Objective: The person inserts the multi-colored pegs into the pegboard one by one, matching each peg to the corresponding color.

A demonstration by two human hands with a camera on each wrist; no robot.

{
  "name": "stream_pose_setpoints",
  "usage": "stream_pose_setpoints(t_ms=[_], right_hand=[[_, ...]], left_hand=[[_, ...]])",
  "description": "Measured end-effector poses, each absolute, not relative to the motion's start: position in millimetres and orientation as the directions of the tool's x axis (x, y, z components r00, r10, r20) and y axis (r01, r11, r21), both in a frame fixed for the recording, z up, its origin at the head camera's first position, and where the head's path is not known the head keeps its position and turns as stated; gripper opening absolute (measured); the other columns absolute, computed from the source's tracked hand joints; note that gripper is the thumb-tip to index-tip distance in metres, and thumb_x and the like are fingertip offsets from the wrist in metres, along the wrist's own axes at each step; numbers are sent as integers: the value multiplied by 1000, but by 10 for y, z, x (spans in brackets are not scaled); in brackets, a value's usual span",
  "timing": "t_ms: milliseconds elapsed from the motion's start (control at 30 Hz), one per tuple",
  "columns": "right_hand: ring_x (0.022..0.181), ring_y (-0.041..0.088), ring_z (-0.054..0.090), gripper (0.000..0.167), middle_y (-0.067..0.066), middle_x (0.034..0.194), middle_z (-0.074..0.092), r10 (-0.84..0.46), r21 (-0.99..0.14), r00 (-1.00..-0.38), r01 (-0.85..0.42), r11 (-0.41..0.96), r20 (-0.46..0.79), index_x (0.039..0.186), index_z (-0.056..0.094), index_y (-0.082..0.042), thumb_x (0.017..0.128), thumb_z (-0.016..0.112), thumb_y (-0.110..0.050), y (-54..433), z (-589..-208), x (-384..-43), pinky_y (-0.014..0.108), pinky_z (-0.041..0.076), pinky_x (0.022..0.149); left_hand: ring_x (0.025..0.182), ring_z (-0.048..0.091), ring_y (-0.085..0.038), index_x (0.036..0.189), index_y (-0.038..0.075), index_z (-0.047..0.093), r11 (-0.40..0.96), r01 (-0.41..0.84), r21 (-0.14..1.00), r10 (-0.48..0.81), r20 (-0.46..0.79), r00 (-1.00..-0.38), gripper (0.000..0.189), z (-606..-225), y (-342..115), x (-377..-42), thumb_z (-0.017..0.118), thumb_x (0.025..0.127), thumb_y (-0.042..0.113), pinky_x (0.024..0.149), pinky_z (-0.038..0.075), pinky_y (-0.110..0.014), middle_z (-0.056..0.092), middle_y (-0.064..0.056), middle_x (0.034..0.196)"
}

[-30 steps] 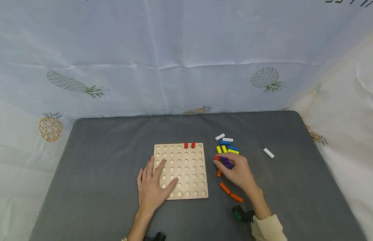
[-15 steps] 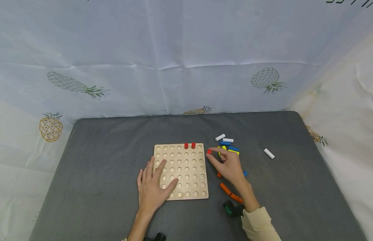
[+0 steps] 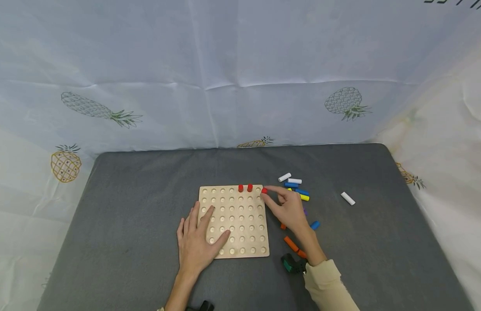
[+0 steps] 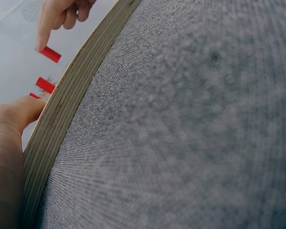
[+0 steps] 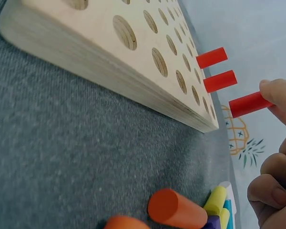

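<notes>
A wooden pegboard (image 3: 236, 222) with rows of round holes lies on the grey table. Two red pegs (image 5: 220, 81) stand upright in holes along its far edge. My right hand (image 3: 288, 208) pinches another red peg (image 5: 249, 104) by its upper end between thumb and index finger. This peg is held above the board's far right corner, its lower end apart from the wood in the right wrist view. Across the board's left side rests my left hand (image 3: 199, 242), fingers spread and thumb on the holes.
Right of the board lie loose pegs: orange (image 3: 291, 244), blue (image 3: 314, 225), yellow (image 3: 304, 197) and white (image 3: 294, 181), with purple partly hidden behind my right hand. A lone white peg (image 3: 347, 198) lies farther right. A patterned cloth (image 3: 225, 73) hangs behind the table.
My right hand has carried the red peg left and away from me, from the loose pegs to the board's far right corner. My left hand stays where it was.
</notes>
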State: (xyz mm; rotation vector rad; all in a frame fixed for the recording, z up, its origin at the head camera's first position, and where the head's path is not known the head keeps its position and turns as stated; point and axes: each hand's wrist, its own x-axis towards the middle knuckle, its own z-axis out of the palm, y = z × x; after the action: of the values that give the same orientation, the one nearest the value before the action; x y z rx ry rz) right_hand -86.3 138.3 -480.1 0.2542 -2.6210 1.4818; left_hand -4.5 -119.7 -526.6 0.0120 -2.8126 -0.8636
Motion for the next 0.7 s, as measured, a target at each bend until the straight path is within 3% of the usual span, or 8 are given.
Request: stream_pose_setpoints(t_ms=[333,700], right_hand=[[40,2,17,34,-5,52,23,-104,-879,-988,-148,454,113,124,73,-4,93,75,-18,1296,-4843,-941,20,20,41],[37,1,19,35,-4,50,25,-112,-890,-989,-136,434,97,127,71,-3,96,72,-17,1266,-4889,-985,19,21,41]], left_hand=[[150,36,-44,148,24,55,828,47,559,-67,182,-981,82,-5269,-1200,-39,78,77,58,121,18,-66,33,-15,166],[149,37,-44,148,24,56,828,54,559,-67,194,-979,82,-5277,-1200,-43,79,77,57,121,18,-66,34,-16,166]])
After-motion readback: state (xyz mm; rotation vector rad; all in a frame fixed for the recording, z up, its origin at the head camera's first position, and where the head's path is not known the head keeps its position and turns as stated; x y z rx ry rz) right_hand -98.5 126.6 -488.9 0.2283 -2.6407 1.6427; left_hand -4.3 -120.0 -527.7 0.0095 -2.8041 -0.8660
